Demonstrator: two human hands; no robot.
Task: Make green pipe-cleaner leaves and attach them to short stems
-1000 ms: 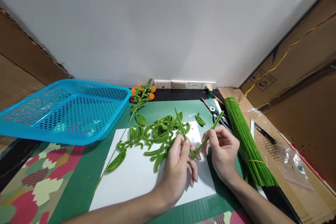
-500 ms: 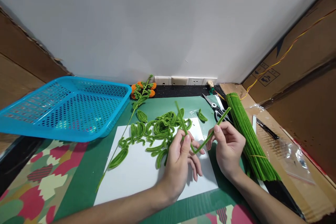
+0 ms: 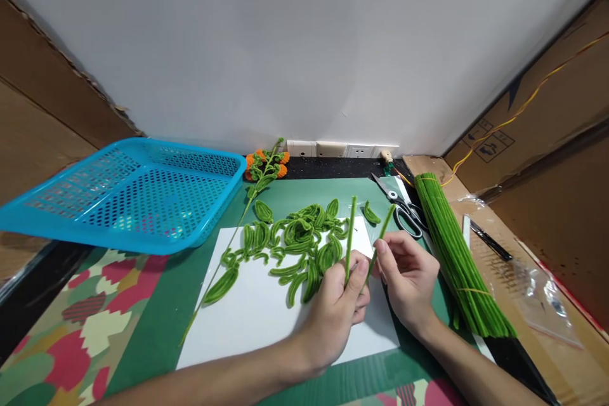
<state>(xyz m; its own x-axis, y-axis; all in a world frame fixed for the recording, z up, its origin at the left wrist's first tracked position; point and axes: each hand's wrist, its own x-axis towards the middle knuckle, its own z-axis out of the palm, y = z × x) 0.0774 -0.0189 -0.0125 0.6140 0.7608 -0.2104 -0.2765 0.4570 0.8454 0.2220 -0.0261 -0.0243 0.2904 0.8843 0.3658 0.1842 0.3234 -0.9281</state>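
A green pipe cleaner (image 3: 351, 235) is bent into a narrow V, both arms pointing up. My left hand (image 3: 335, 314) pinches it at the bend, thumb against one arm. My right hand (image 3: 408, 279) holds the other arm between thumb and fingers. Both hands hover over a white sheet (image 3: 259, 320) on a green mat. A pile of folded green pipe-cleaner leaves (image 3: 297, 241) lies on the sheet just beyond my left hand.
A blue perforated basket (image 3: 128, 193) stands at the left. A long stem with orange flowers (image 3: 259, 171) lies by it. Scissors (image 3: 402, 206), a bundle of straight green pipe cleaners (image 3: 451, 254), a black tool (image 3: 490, 241) and a plastic bag (image 3: 542, 295) lie right.
The pipe cleaner's two arms have been folded closer together, from a wide V to a narrow upright one. My hands have drawn nearer to each other.
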